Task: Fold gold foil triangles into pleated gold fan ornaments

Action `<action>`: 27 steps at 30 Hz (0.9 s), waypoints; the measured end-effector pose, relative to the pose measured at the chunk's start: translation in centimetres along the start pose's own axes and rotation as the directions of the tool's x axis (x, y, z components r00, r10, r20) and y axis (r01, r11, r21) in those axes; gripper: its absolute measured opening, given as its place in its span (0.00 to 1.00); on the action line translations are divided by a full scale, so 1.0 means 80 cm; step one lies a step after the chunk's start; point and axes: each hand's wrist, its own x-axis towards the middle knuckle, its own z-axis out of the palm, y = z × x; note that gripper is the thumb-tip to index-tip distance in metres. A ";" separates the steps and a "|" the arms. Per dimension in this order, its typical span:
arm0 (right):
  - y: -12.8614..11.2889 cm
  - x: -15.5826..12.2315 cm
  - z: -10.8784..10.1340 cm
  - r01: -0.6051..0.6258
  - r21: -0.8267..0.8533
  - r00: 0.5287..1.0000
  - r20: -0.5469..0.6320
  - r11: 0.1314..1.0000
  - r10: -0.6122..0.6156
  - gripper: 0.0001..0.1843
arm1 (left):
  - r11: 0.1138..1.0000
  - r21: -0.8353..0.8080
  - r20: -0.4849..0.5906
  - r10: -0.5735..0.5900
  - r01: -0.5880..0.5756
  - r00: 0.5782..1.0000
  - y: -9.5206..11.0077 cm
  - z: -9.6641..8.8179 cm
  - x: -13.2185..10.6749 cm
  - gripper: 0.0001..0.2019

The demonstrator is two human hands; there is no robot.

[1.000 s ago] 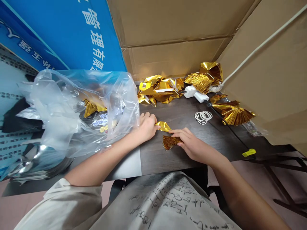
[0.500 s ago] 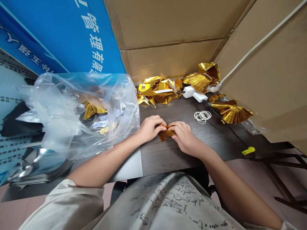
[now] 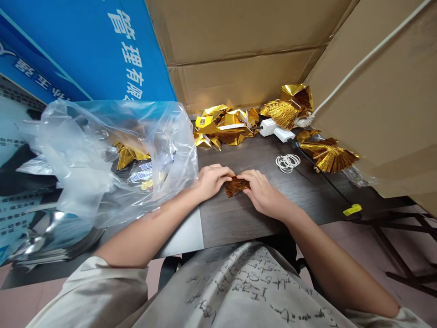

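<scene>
Between my two hands, just above the dark tabletop (image 3: pixel 235 223), is a small piece of pleated gold foil paper (image 3: pixel 235 186), its folds fanned toward me. My left hand (image 3: pixel 214 181) pinches its left end between thumb and fingers. On the other end, my right hand (image 3: pixel 261 189) is closed, with fingers along the top edge and the thumb below. Part of the foil is hidden behind the fingers. Beyond my right hand lies a loose bunch of white rubber bands (image 3: pixel 287 163).
A clear plastic bag (image 3: pixel 92 182) with gold foil inside fills the left. Crumpled gold foil (image 3: pixel 227 127), tied foil fans (image 3: pixel 287 109), another foil fan (image 3: pixel 332 155) and white plugs (image 3: pixel 276 130) line the back. Cardboard walls (image 3: pixel 239 45) enclose the desk; a black cable (image 3: pixel 326 180) crosses the right.
My right-hand fingers have shifted slightly along the foil, so more of its pleats show between my hands. The view has tilted a little.
</scene>
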 end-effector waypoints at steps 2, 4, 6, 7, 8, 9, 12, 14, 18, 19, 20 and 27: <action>0.001 0.000 0.002 0.012 0.001 1.000 -0.018 1.000 -0.012 0.23 | 1.000 0.001 0.002 0.011 -0.011 1.000 0.000 0.001 0.000 0.08; 0.003 -0.001 0.004 -0.002 0.007 1.000 -0.010 1.000 0.002 0.27 | 1.000 0.004 0.006 0.024 -0.024 1.000 -0.002 0.002 -0.001 0.08; 0.005 -0.001 0.006 -0.037 0.022 0.999 0.023 0.999 0.037 0.29 | 0.999 0.003 0.006 0.044 -0.044 0.999 -0.004 0.003 -0.001 0.09; 0.006 -0.001 0.006 -0.051 0.032 0.998 0.036 0.998 0.050 0.30 | 0.999 0.001 0.007 0.054 -0.054 0.999 -0.005 0.003 -0.001 0.09; 0.006 -0.002 0.006 -0.058 0.042 0.998 0.041 0.997 0.056 0.31 | 0.998 0.000 0.009 0.063 -0.063 0.998 -0.005 0.003 -0.001 0.10; 0.006 -0.002 0.007 -0.059 0.051 0.998 0.041 0.997 0.057 0.32 | 0.997 0.001 0.016 0.072 -0.072 0.997 -0.005 0.002 -0.001 0.10; 0.006 -0.002 0.007 -0.048 0.062 0.998 0.032 0.997 0.047 0.33 | 0.994 0.027 0.058 0.105 -0.107 0.993 0.000 0.001 -0.003 0.12; 0.007 -0.002 0.007 -0.047 0.056 0.999 0.031 0.997 0.045 0.31 | 0.989 0.074 0.091 0.121 -0.128 0.989 0.008 0.001 -0.006 0.15; 0.006 0.000 0.007 -0.064 0.060 0.998 0.029 0.996 0.063 0.31 | 0.967 0.231 0.135 0.076 -0.106 0.988 0.031 0.007 -0.015 0.30; 0.006 0.000 0.007 -0.073 0.062 0.997 0.033 0.995 0.071 0.31 | 0.955 0.282 0.142 0.054 -0.093 0.988 0.037 0.009 -0.018 0.34; 0.005 0.001 0.007 -0.082 0.062 0.996 0.037 0.995 0.080 0.31 | 0.940 0.333 0.142 0.027 -0.073 0.990 0.041 0.012 -0.019 0.37; 0.000 0.000 0.011 -0.099 0.029 0.995 0.009 0.995 0.098 0.31 | 0.865 0.501 0.108 -0.081 0.017 0.991 0.048 0.030 -0.018 0.19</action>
